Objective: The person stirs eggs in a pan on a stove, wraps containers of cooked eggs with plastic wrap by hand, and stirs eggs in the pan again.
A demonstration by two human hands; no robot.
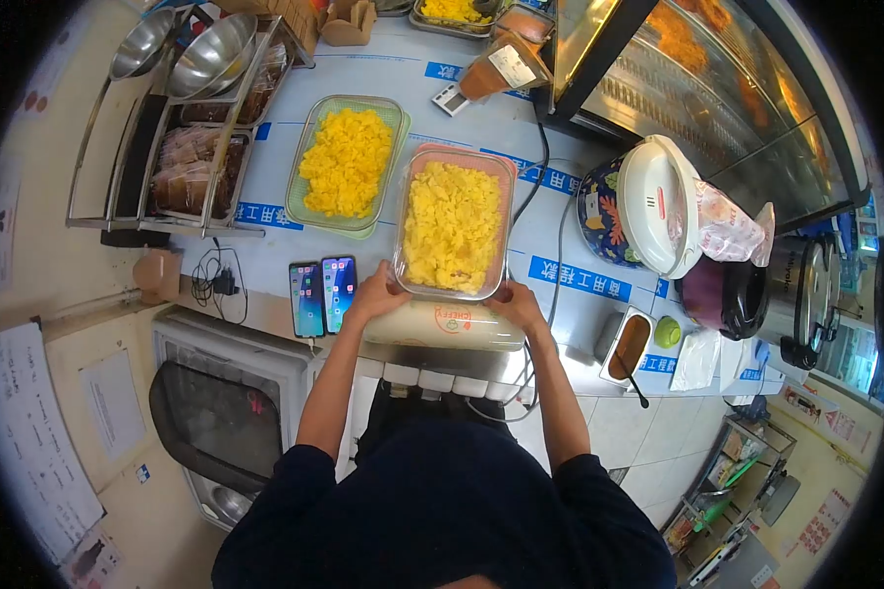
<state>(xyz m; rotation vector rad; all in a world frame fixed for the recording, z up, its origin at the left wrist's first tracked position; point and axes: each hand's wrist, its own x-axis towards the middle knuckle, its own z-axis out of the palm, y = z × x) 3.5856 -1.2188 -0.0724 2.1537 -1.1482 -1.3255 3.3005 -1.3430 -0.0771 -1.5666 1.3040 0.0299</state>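
Clear tub, plastic, rounded-rectangular and pink-edged, holds a heap of crumbly yellow food near the front edge of the counter. It lies between the hands: the left hand bends its fingers at the near left corner, the right hand at the near right; I cannot tell how firmly either grips. Two flat, glossy phones lie left, then a green-edged tub of similar food. A smooth, pale roll along the front edge separates tub and person. Rightward stands a white-lidded cooker.
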